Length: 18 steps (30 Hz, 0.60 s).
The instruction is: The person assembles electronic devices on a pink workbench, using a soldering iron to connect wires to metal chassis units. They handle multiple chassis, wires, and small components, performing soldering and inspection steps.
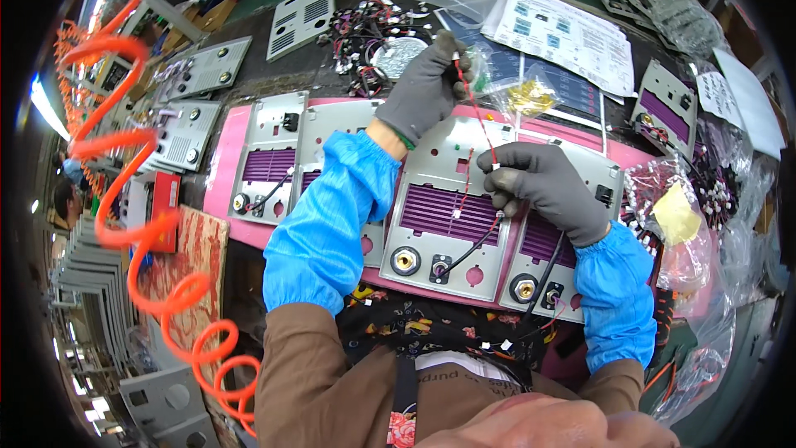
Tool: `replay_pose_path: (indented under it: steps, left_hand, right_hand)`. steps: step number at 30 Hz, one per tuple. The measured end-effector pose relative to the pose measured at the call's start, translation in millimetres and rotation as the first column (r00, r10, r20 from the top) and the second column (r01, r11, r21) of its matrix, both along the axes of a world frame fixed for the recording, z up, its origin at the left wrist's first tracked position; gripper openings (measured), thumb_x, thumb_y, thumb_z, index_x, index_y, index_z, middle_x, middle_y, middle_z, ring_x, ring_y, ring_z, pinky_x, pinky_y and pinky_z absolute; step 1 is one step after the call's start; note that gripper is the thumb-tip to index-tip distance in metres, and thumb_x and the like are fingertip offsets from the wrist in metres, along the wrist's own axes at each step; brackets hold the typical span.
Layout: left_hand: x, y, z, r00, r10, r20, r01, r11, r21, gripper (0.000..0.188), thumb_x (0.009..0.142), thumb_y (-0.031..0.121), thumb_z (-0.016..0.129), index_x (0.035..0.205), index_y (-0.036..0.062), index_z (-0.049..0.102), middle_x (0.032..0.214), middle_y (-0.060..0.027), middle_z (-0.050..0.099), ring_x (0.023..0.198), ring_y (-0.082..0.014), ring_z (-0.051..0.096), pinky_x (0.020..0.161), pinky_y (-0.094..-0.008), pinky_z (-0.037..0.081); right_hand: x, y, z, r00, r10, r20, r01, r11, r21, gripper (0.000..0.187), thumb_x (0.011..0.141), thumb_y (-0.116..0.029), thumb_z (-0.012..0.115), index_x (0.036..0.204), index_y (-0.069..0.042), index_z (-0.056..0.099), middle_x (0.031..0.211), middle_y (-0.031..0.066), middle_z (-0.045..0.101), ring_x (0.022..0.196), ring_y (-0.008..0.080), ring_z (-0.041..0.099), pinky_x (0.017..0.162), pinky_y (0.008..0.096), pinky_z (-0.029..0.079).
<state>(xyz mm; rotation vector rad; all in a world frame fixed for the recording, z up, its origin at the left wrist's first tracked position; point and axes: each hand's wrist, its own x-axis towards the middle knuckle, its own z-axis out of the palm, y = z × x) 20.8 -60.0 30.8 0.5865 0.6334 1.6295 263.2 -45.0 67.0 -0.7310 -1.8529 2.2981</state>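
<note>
My left hand (424, 87), in a grey glove, pinches the upper end of a thin red and black wire (475, 108) near a white connector. Lower down, my right hand (543, 182), gloved too, closes its fingers by the wire's other white connector. Below both hands lies a grey metal panel (424, 172) with purple slats and round fittings. A second short red wire (466, 182) hangs over its slats, and a black cable (473, 250) runs from a fitting up to my right fingertips. Whether those fingers also grip the cable's plug, I cannot tell.
Similar panels lie left (261, 129) and right (585, 168) on a pink sheet (217, 166). Beyond are a tangle of wires (365, 37), a printed sheet (572, 41) and a bag of brass parts (533, 98). An orange coiled hose (124, 236) hangs at left.
</note>
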Motion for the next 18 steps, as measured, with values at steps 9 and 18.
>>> replay_pose_path:
  steps: [9,18]
  left_hand:
    - [-3.4,1.2,-6.3,1.000,-0.006,-0.011,0.005,1.000,-0.015,0.042,0.088,0.049,0.066,0.099,0.0092,0.058,0.082,-0.0006,0.055,0.076,-0.0135,0.052,0.060,-0.0229,0.041]
    - [-3.1,2.1,-9.0,0.999,0.001,-0.033,-0.001,1.000,-0.011,0.041,0.089,0.050,0.065,0.098,0.0100,0.059,0.082,-0.0004,0.056,0.075,-0.0132,0.052,0.059,-0.0234,0.040]
  right_hand:
    - [1.3,-0.5,1.4,1.000,0.010,0.021,-0.010,0.999,0.034,0.032,0.094,-0.015,0.061,0.120,0.003,0.062,0.092,0.0058,0.066,0.073,0.0095,0.063,0.061,0.0230,0.056]
    - [0.8,-0.6,0.3,1.000,0.017,-0.007,-0.017,1.000,0.023,0.031,0.094,-0.015,0.061,0.119,0.004,0.062,0.091,0.0055,0.065,0.073,0.0094,0.062,0.062,0.0233,0.056]
